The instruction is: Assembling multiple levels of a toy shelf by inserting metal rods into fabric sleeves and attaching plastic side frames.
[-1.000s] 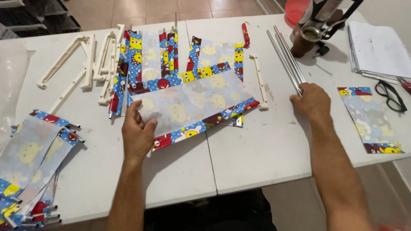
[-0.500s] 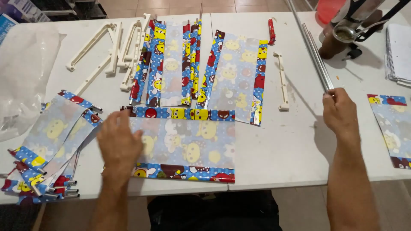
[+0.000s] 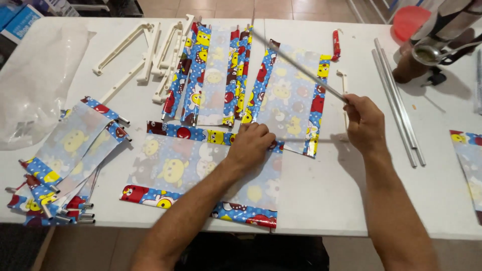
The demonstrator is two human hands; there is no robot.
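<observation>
1. The left hand (image 3: 252, 143) lies palm down, fingers curled together, pressing on the upper right corner of a printed plastic sheet (image 3: 201, 173) that lies flat on the white tabletop (image 3: 321, 200) right in front of the person.
2. That sheet has a pale middle with cartoon figures and bright blue, red and yellow bands along its near and far edges; its near edge lies close to the tabletop's front edge.
3. The right hand (image 3: 365, 123) is closed around one end of a thin metal rod (image 3: 296, 65), pinching it between thumb and fingers. The rod is lifted off the tabletop and slants up and away to the left, over the other sheets.
4. Behind the left hand, several more printed sheets (image 3: 241, 75) lie side by side, their long edges running away from the person.
5. To the left, a fanned pile of finished sheets with rods in their edges (image 3: 60, 165) lies near the tabletop's front corner, the metal tips sticking out.
6. At the far left lies a clear plastic bag (image 3: 40, 80); beside it, white plastic frame pieces (image 3: 150, 55) are heaped together.
7. To the right of the right hand, a few spare metal rods (image 3: 399, 105) lie parallel, well apart from the held one.
8. A red container (image 3: 409, 22) stands at the far right corner.
</observation>
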